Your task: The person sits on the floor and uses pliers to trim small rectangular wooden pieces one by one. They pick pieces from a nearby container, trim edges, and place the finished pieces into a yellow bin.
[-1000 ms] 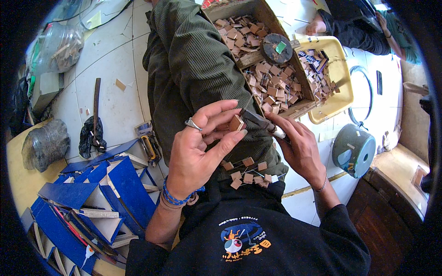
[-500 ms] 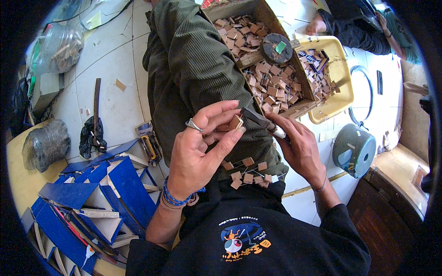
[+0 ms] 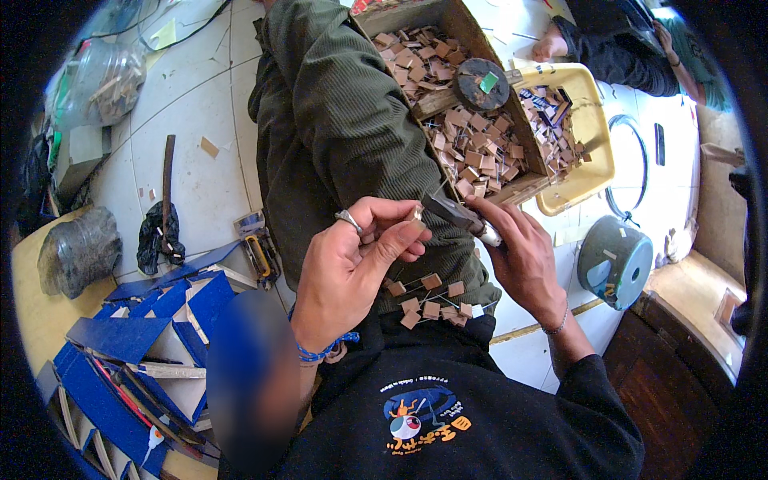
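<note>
My left hand (image 3: 352, 256) pinches a small wooden tile (image 3: 416, 213) between thumb and fingertips, above my trousered leg. Most of the tile is hidden by the fingers. Gripped in my right hand (image 3: 520, 256) is a tool that looks like pliers (image 3: 454, 211), with a dark metal head and a pale handle. Its head points at the left fingertips, slightly apart from the tile. Below the hands, several wooden tiles with thin metal pins (image 3: 432, 310) lie on my lap.
A wooden box (image 3: 528, 188) full of pinned tiles carries a round dark block (image 3: 481, 85). Beside it stand a yellow tray (image 3: 596, 160) and a grey-green bucket (image 3: 614, 262). Blue boards (image 3: 128, 344) are piled at left. Another person's foot (image 3: 550, 43) is at the far right.
My left hand has moved slightly down, its fingers curling more tightly round the tile. The pliers have turned a little in my right hand, showing a broader head.
</note>
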Tool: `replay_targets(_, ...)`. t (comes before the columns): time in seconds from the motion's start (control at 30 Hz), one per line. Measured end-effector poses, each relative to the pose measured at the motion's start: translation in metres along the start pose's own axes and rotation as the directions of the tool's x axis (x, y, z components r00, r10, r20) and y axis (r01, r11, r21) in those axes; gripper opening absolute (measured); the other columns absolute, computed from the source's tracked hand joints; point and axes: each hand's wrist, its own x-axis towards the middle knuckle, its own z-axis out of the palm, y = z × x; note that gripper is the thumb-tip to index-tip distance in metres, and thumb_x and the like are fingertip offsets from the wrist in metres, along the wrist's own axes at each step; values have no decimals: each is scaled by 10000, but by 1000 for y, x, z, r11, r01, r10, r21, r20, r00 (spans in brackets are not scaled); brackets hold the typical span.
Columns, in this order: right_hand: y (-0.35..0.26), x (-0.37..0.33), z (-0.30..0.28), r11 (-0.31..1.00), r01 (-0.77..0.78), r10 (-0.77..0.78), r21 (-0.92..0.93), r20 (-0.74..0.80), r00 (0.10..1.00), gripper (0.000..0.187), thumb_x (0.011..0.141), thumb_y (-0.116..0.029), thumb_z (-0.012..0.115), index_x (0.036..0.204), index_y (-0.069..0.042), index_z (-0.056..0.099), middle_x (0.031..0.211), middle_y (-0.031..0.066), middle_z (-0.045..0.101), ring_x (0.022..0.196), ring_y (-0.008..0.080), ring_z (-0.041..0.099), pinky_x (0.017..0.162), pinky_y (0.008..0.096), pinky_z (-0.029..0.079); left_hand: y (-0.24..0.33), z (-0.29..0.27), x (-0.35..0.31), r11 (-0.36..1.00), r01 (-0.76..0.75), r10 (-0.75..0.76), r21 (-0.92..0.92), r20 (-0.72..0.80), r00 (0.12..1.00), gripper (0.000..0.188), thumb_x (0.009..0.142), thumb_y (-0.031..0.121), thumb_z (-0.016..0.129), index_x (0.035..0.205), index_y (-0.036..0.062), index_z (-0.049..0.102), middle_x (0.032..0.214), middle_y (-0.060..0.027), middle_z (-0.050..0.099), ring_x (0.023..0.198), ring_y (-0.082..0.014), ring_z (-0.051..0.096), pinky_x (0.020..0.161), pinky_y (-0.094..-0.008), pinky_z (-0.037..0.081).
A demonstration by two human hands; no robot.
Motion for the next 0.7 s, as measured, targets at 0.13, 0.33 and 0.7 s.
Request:
replay_targets(0.13, 1, 0, -6, 988, -43, 27, 146, 111, 993, 602, 861, -20, 716, 1431, -153, 575, 913, 127, 662, 815, 351, 659, 730, 450, 534, 2, -6, 1, 996, -7, 3, 88, 49, 999, 296, 1063, 134, 633, 1303, -38, 611, 1109, -143, 735, 968, -170, 709, 868, -299, 581)
replay_targets(0.33, 7, 7, -36, 881, -246, 9, 404, 506, 862, 413, 998, -289, 709, 1352, -108, 595, 698, 196, 647, 648, 419, 651, 596, 487, 463, 5, -19, 2, 997, -53, 42, 55, 185, 982, 272, 1026, 46, 663, 1283, -44, 664, 1093, -122, 770, 1049, -142, 729, 915, -261, 580)
replay_targets(0.7, 8, 23, -38, 935, -210, 91, 287, 379, 921, 442, 975, -195, 729, 1389, -114, 597, 1091, 196, 727, 880, 404, 715, 737, 448, 549, 2, -32, -5, 999, -32, 30, 5, 185, 982, 319, 1027, 26, 650, 1338, -44, 625, 1208, -147, 736, 1095, -152, 707, 975, -280, 569)
